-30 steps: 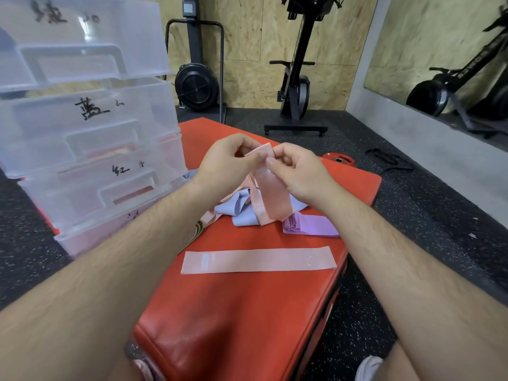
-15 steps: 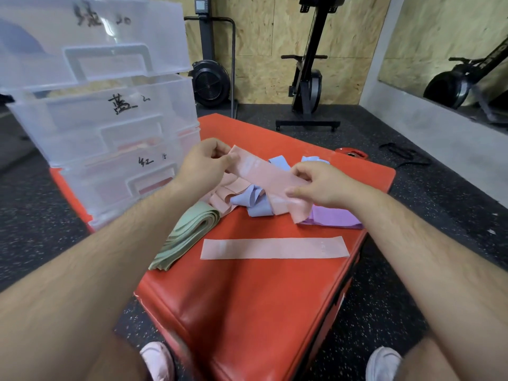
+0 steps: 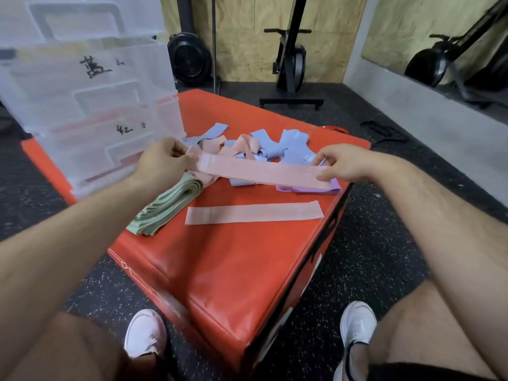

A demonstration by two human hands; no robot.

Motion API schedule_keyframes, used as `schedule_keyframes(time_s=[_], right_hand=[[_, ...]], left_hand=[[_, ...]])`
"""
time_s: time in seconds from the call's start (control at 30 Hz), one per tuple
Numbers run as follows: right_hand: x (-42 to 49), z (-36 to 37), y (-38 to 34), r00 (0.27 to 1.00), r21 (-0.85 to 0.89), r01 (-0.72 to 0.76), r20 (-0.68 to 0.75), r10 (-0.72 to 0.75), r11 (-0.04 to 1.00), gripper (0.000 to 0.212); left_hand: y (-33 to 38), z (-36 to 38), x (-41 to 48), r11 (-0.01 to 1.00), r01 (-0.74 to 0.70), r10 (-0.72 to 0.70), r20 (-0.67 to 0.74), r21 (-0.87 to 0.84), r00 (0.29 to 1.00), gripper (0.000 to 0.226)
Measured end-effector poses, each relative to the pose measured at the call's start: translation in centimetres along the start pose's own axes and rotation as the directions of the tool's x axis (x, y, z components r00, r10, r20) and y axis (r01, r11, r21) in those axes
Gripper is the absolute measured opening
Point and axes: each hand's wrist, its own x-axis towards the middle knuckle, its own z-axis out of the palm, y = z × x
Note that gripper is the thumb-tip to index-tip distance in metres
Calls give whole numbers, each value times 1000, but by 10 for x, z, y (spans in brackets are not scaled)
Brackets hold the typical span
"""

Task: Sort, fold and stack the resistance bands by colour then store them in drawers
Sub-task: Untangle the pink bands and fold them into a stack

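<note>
A pink band is stretched flat between my hands above the red padded box. My left hand pinches its left end and my right hand pinches its right end. A second pink band lies flat on the box just below. A pile of blue bands mixed with pink ones sits behind. A purple band lies under the held band's right end. Folded green bands lie at the left.
A clear plastic drawer unit with handwritten labels stands at the box's back left corner. Exercise machines stand by the far wall. My two white shoes rest on the speckled black floor beside the box.
My hands moved apart, pulling the pink band out from a folded bunch into a straight flat strip. The view tilted downward, showing my legs and shoes.
</note>
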Motion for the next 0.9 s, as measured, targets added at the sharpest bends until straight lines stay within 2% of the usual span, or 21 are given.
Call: schedule_keyframes(time_s=[0.17,0.3,0.4,0.5,0.67,0.9], right_hand=[[-11,17,14,999,161,-47,-14,50,986,34],[-15,35,16,999,76,-40,-20,42,996,39],[-18,47,15,998,48,-30,-49,32,998,32],[-19,60,13,999,-2,-24,-44,24,1000,25],[-18,76,14,999,-78,-25,-38,23,997,9],[-14,87,17,995,-99,-43,-95,34,994,11]], left_hand=[[-4,13,-32,991,-50,51,0,124,999,14],[-21,25,-55,981,-131,125,52,144,991,11],[-34,28,-60,954,-213,185,148,210,972,22],[-46,31,-61,918,-289,244,188,271,951,19],[-58,42,-59,890,-316,264,195,329,945,15],[-68,46,-54,858,-323,256,213,399,943,10]])
